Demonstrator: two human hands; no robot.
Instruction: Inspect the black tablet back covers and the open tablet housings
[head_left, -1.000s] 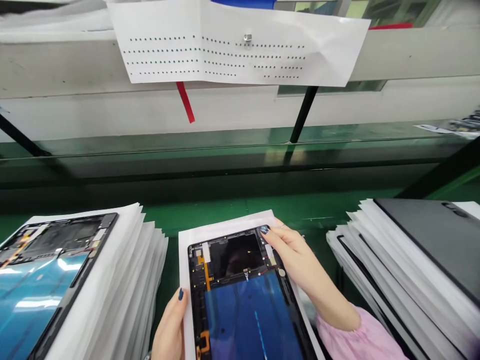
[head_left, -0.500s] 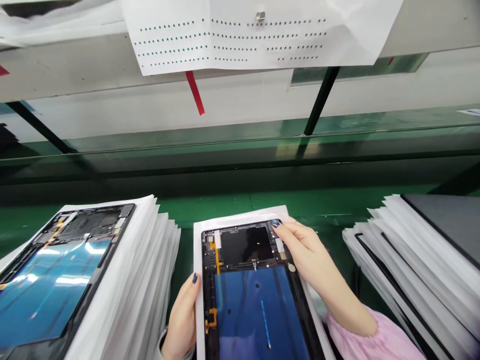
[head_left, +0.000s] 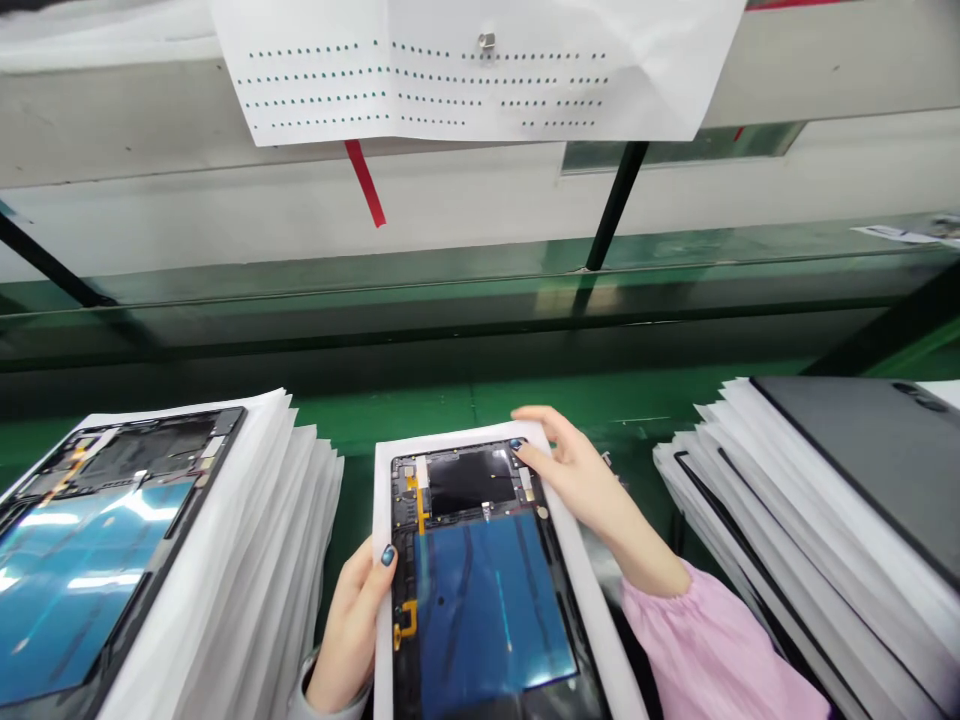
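Note:
An opened tablet [head_left: 480, 590], its inner parts and large blue-filmed battery facing up, lies on a white paper sheet [head_left: 384, 600] in the lower middle. My left hand [head_left: 352, 625] grips the left edge of tablet and sheet, thumb on top at the rim. My right hand [head_left: 577, 475] holds the upper right corner, its thumb on the tablet's frame and its fingers around the sheet's far edge. The tablet's lower end runs out of view. Fingers of my left hand are hidden underneath.
On the left, another opened tablet [head_left: 97, 560] tops a stack of white sheets [head_left: 247, 540]. At right, a dark grey back cover [head_left: 870, 440] lies on a second stack [head_left: 750, 530]. A printed paper [head_left: 480, 100] hangs above the green bench [head_left: 420, 410].
The view has shifted a little to the right. The tablet is slightly lower and flatter, and my right hand's fingers now reach over the sheet's top edge.

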